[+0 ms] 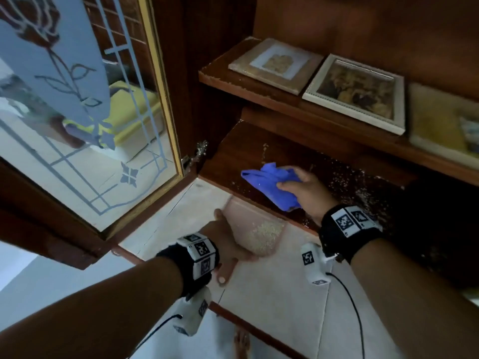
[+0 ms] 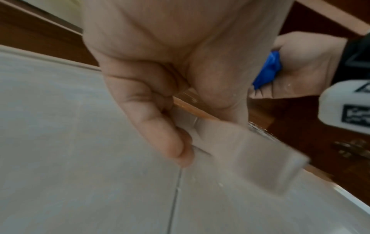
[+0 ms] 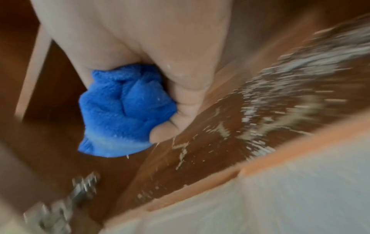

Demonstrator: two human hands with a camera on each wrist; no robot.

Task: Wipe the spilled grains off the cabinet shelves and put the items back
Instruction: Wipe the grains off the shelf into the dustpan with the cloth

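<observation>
Soft, light blue cloth (image 1: 272, 185) bunched in right hand (image 1: 305, 195) at frame centre; best gripped mid-wad. Left hand (image 1: 228, 244) pinching clear container (image 1: 256, 229), light, slippery; loose grains (image 1: 363, 182) scatter easily.

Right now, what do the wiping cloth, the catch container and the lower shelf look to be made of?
Blue cloth: fluffy, matte pile, probably microfibre. Container held by the left hand: clear, thin-walled, grains showing through it, likely plastic. Lower shelf: reddish-brown wood grain with a slight sheen, wood or laminate; I cannot tell which.
</observation>
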